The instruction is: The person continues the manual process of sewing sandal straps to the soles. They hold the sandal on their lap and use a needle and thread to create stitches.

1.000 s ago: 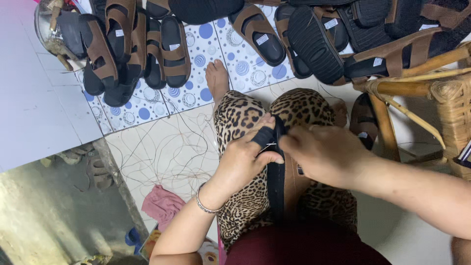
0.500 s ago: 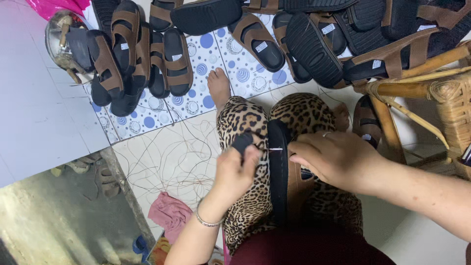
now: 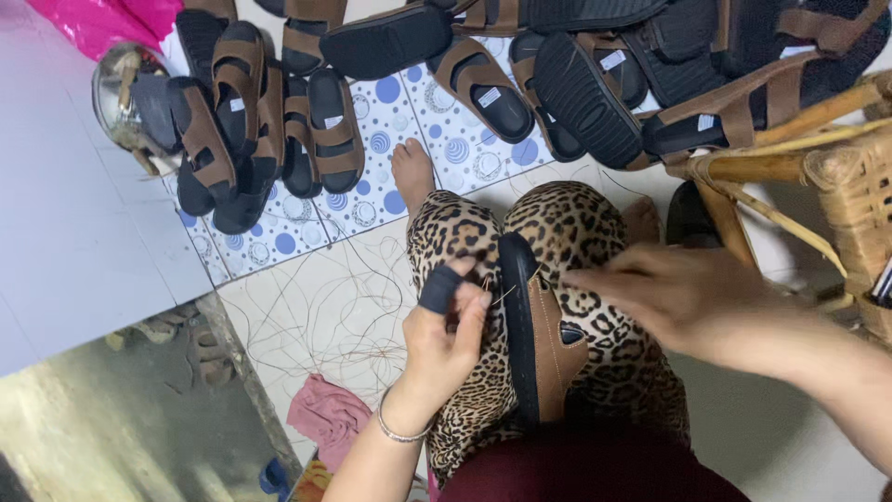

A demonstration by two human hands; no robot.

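Small pale rectangular labels sit on the footbeds of several sandals piled at the far side of the floor. One white label (image 3: 490, 97) lies inside a brown-strapped sandal near the far middle. Another white label (image 3: 611, 59) shows on a dark sandal just right of it, and a third small label (image 3: 707, 122) farther right. On the far left, a pale label (image 3: 235, 105) sits on a sandal's footbed. No screens or signs show.

Brown-strapped black sandal (image 3: 539, 344) on leopard-print trousers (image 3: 595, 232); blue-dotted white mat (image 3: 446, 139).
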